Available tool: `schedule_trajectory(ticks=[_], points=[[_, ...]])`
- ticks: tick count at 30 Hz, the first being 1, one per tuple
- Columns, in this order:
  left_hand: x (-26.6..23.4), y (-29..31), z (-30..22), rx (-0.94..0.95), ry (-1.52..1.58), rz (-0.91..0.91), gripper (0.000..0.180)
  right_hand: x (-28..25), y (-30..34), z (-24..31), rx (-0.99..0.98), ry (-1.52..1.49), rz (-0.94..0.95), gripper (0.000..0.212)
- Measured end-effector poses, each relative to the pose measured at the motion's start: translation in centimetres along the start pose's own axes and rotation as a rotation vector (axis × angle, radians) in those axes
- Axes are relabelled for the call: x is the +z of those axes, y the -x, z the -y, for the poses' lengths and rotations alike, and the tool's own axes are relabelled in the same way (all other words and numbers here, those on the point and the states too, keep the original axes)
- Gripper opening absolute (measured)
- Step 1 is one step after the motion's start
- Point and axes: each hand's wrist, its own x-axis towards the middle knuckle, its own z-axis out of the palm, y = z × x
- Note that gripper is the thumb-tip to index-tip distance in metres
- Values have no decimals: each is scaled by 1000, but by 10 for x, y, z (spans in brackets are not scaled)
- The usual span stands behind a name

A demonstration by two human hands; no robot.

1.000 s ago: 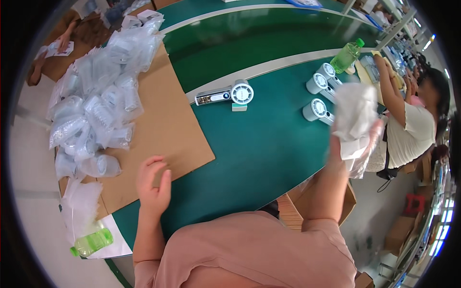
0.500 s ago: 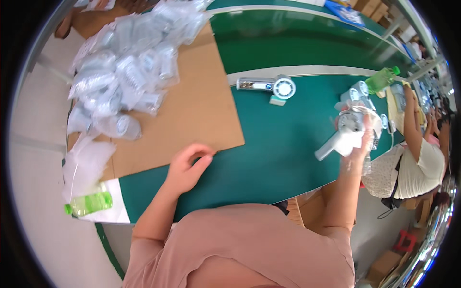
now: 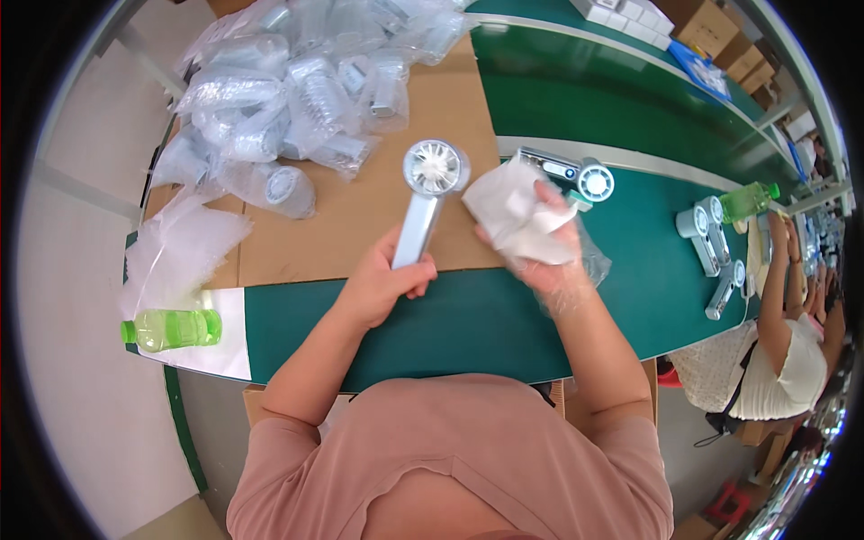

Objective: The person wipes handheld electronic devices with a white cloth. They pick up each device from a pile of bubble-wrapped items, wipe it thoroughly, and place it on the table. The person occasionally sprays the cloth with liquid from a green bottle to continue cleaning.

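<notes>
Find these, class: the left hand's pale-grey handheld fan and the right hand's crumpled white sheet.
Pale-grey handheld fan (image 3: 420, 220): head view, on its handle.
Crumpled white sheet (image 3: 510, 205): head view, near its middle.

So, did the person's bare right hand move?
Yes: the right hand moved left, much closer to the flat brown cardboard sheet on the green table.

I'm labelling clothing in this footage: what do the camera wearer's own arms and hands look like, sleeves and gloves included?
The left hand and right hand wear no gloves. The forearms are uncovered too, below the short sleeves of a plain, dusty-pink top.
</notes>
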Motion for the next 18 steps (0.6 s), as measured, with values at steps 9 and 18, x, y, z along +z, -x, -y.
schedule_trajectory(ticks=[9,18], points=[[-28,-4,5,110,-349,-300,48,-5,-15,-12,75,73,68,67],[-30,-2,0,200,-1032,-424,54,24,14,4,85,751,125,56]])
